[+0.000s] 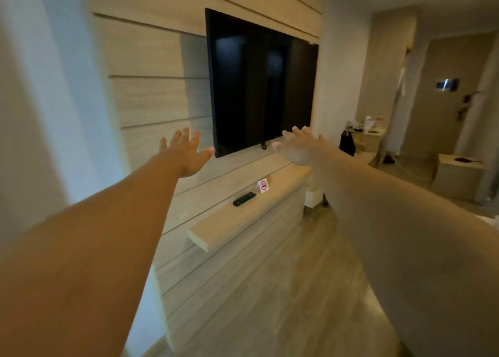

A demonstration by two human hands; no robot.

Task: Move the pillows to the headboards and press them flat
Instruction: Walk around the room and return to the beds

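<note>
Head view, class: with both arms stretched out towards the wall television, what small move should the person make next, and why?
Probably turn away to find the beds: both hands, left and right, are open and empty, facing the television, and no pillow or headboard shows.

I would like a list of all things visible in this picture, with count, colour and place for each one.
television: one, black, on the panelled wall
shelf: one, light wood, on the wall below the television
remote control: one, black, on the shelf
no-smoking sign: one, white with red, standing on the shelf
bag: one, black, far right by the wall
pillows: none visible
left hand: open, empty, raised
right hand: open, empty, raised
</note>
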